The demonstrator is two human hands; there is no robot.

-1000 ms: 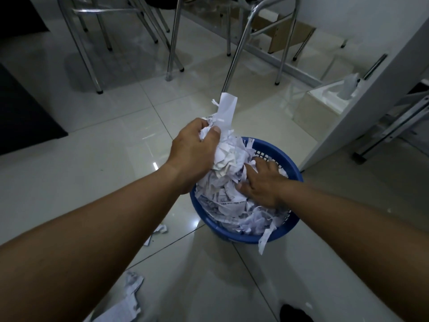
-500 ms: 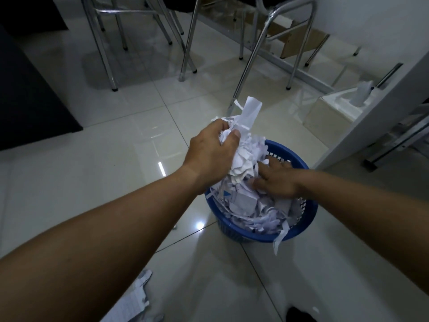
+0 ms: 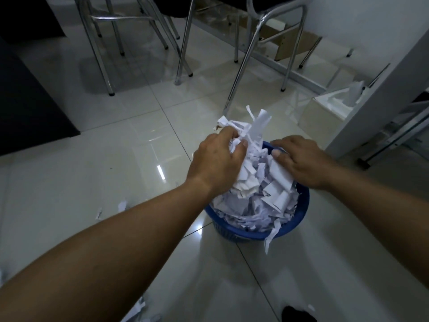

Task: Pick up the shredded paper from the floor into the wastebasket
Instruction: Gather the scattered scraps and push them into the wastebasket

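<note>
A blue plastic wastebasket (image 3: 299, 219) stands on the tiled floor, heaped above its rim with white shredded paper (image 3: 260, 198). My left hand (image 3: 218, 161) grips a bunch of shreds at the top of the heap, strips sticking up past my fingers. My right hand (image 3: 299, 161) lies flat on the right side of the heap, fingers straight, pressing the paper near the far rim. One strip hangs over the basket's front rim. A few loose shreds (image 3: 120, 206) lie on the floor to the left, and more shreds (image 3: 137, 310) lie at the bottom edge.
Chrome chair legs (image 3: 236, 89) stand just behind the basket, with more chairs further back. A white tissue box (image 3: 325, 112) sits on the floor at the right beside a white panel (image 3: 380, 105). A dark mat (image 3: 30, 108) lies at the left. A dark foot (image 3: 297, 313) shows at the bottom.
My right hand has moved from lower on the heap up to its far right side. My left hand keeps its grip on the bunch of shreds over the basket.
</note>
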